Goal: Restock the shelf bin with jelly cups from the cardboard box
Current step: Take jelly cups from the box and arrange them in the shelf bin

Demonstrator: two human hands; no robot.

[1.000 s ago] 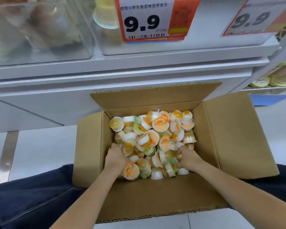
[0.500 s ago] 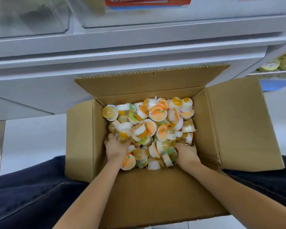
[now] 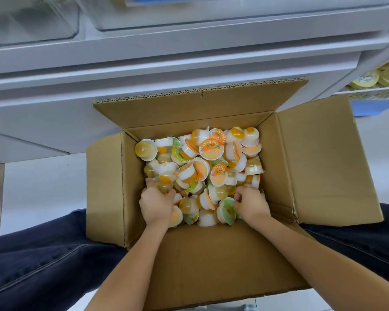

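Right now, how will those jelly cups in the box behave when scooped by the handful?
Jelly cups lie loose and tumbled, so they likely shift and spill from a scoop. Smooth plastic domes look slippery and apt to roll. Both hands, left hand and right hand, suggest they are light.

1. One head-worn wide-angle view, looking forward and steeply down from above.
2. It sits close over the open cardboard box (image 3: 319, 158), which fills the centre.
3. The white shelf (image 3: 166, 48) crosses the top; edges bow.

One open brown cardboard box (image 3: 319, 158); several dozen small plastic jelly cups (image 3: 211, 149), too heaped to count; two bare hands, left (image 3: 156, 204), right (image 3: 252, 204); two clear plastic shelf bins (image 3: 32, 19).
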